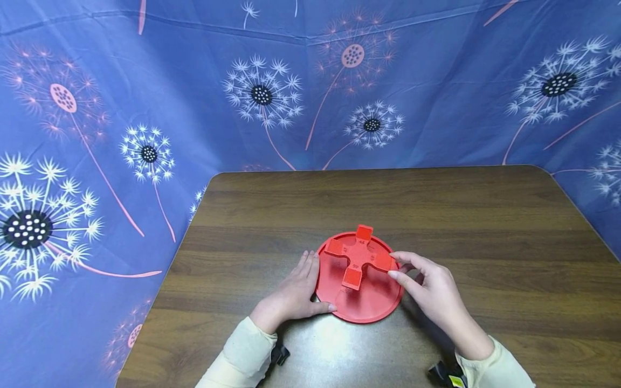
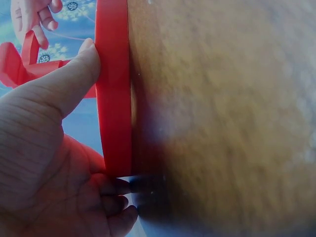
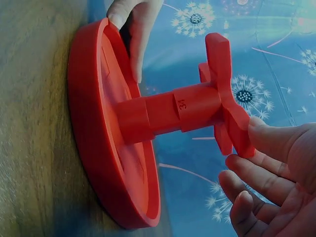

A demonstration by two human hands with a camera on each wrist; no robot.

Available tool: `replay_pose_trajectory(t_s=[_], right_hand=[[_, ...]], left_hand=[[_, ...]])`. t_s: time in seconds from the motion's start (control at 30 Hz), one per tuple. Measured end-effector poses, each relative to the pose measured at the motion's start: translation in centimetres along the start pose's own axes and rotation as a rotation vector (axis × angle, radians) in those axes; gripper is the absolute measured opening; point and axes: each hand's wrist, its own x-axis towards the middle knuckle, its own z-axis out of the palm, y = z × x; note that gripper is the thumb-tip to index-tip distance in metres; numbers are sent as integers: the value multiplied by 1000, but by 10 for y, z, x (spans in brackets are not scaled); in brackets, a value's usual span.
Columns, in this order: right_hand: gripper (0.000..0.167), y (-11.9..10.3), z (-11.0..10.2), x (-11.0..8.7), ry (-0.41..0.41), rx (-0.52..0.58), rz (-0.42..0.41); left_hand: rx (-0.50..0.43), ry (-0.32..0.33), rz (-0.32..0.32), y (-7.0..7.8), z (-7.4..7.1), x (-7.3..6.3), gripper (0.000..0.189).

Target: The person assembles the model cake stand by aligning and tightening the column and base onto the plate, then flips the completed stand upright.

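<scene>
A round red tray-like base with a raised rim lies on the table. From its middle rises a red post, marked with a small number in the right wrist view. Topping the post is a red cross-shaped piece with stubby arms whose ends are bent. My left hand holds the base at its left rim, thumb at the near edge and fingers along the side. With thumb and index finger, my right hand pinches the right arm of the cross; its other fingers hang loosely curled below.
The brown wood-grain table has rounded far corners. Behind it hangs a blue cloth with dandelion prints. Black wrist straps show near the pale sleeves.
</scene>
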Motion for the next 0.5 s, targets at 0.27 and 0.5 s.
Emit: replay_pose_trajectory(t_s=[0.27, 0.5], right_hand=[[36, -6, 4, -6, -14, 38, -22], [38, -12, 13, -8, -54, 50, -21]], left_hand=[[7, 14, 13, -1, 0, 0, 111], [10, 19, 19, -1, 1, 0, 110]])
